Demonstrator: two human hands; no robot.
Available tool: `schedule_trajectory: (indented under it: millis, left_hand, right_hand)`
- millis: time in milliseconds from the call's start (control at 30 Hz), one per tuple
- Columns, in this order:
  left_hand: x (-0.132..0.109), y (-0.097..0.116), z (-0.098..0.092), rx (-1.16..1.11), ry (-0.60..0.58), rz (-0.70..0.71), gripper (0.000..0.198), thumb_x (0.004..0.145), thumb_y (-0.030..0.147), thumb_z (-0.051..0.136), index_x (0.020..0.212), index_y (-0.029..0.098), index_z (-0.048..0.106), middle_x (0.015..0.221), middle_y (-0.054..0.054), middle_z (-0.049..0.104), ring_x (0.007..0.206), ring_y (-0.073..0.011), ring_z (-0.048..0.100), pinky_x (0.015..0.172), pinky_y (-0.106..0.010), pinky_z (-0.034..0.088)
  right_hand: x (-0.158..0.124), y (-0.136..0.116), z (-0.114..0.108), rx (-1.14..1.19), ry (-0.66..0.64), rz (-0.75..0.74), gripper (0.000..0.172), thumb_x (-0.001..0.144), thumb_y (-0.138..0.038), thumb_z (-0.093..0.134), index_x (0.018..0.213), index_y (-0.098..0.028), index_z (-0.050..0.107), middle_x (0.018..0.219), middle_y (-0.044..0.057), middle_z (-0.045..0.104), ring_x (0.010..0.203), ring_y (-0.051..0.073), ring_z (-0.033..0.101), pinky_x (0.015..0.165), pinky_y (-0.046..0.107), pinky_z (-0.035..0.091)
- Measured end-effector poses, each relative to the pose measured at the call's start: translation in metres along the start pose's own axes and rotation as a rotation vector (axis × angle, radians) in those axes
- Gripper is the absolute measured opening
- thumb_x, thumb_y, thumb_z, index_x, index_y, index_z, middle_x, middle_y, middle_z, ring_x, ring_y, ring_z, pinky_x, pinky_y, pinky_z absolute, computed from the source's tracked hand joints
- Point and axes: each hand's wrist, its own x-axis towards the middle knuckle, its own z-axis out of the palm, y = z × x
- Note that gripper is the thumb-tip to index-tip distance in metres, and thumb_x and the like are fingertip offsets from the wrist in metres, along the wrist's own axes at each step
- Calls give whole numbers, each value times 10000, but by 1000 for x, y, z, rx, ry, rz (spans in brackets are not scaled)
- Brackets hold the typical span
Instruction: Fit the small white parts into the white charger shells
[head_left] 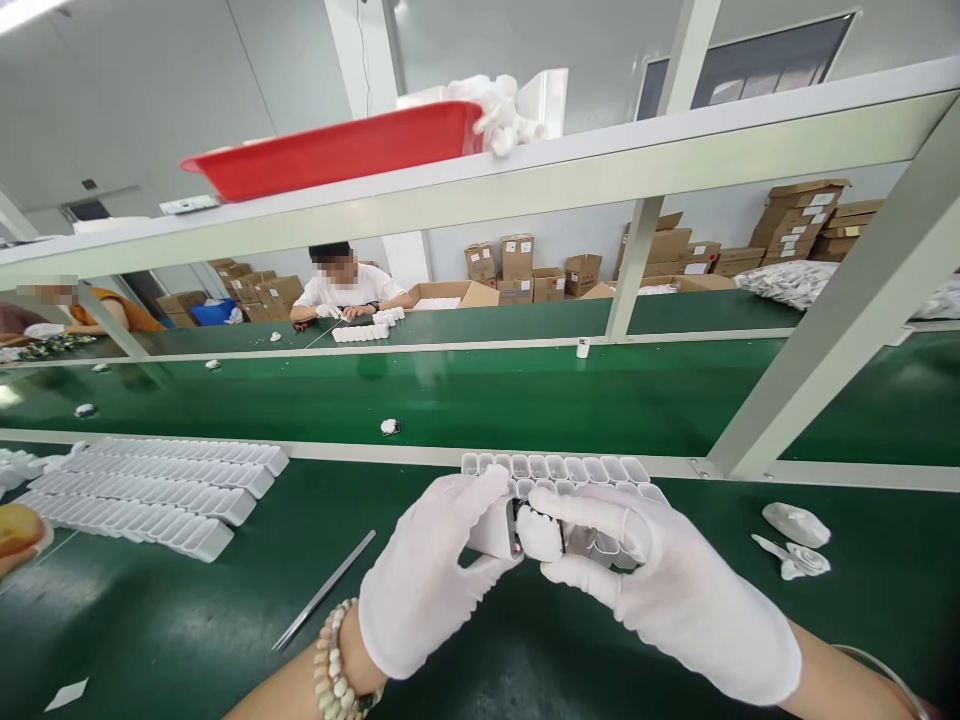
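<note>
My left hand [427, 565], in a white glove, grips a small white plastic housing [491, 530] whose dark opening faces right. Between the gloved fingers of my right hand [675, 575] is a small part with a rounded white face and dark edges [541, 535]. That part sits right at the housing's opening; whether any of it is inside, I cannot tell. Just behind both hands stand rows of open white housings [570, 468], partly covered by my fingers. A slim metal tool [324, 592], perhaps tweezers, lies left of my left hand.
Several rows of white housings [142, 490] lie at left. Crumpled white pieces [799, 545] rest at right. Beyond the rail, a green belt [480, 400] carries a small white part [390, 427]. Slanted posts and a shelf with a red tray [337, 150] frame the bench; a co-worker [349, 285] sits opposite.
</note>
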Motion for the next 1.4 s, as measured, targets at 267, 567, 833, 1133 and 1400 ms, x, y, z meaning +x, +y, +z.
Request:
schedule_trajectory:
  millis: [267, 567, 833, 1133, 1400]
  left_hand:
    - [0, 1, -3, -6, -49, 48, 571, 833, 77, 683, 1319, 293, 474, 1124, -45, 699, 1047, -224, 672, 894, -349, 575]
    - [-4, 0, -1, 1, -21, 64, 509, 876, 137, 654, 1333, 291, 492, 1125, -54, 705, 1071, -231, 663, 910, -364, 571]
    - [-7, 3, 1, -67, 84, -38, 426, 849, 157, 704, 1231, 273, 556, 1093, -52, 677, 979, -213, 674, 868, -363, 585]
    - [-10, 5, 7, -152, 150, -43, 415, 822, 151, 733, 1194, 247, 579, 1011, -30, 710, 884, -195, 680, 820, -344, 572]
    - [-10, 8, 16, -290, 141, -68, 434, 824, 96, 715, 1191, 289, 584, 827, 32, 680, 737, -154, 648, 786, -328, 565]
  right_hand:
    - [1, -5, -4, 63, -64, 62, 92, 876, -241, 625, 794, -256, 587, 755, -28, 585, 679, 158, 557, 657, 309, 512]
    - [-4, 2, 12, -27, 105, 29, 255, 849, -270, 663, 1098, -324, 668, 768, -35, 675, 671, 167, 633, 658, 308, 564]
    - [-3, 10, 22, -227, 201, -227, 189, 976, -325, 521, 829, -254, 617, 681, -5, 613, 594, 159, 560, 560, 287, 480]
    - [-6, 2, 33, -261, 52, -62, 165, 873, -338, 634, 1003, -254, 578, 773, -6, 622, 685, 190, 584, 626, 331, 532]
    - [-8, 8, 45, -185, 74, -29, 166, 903, -365, 589, 994, -228, 608, 818, 21, 648, 712, 190, 607, 659, 352, 561]
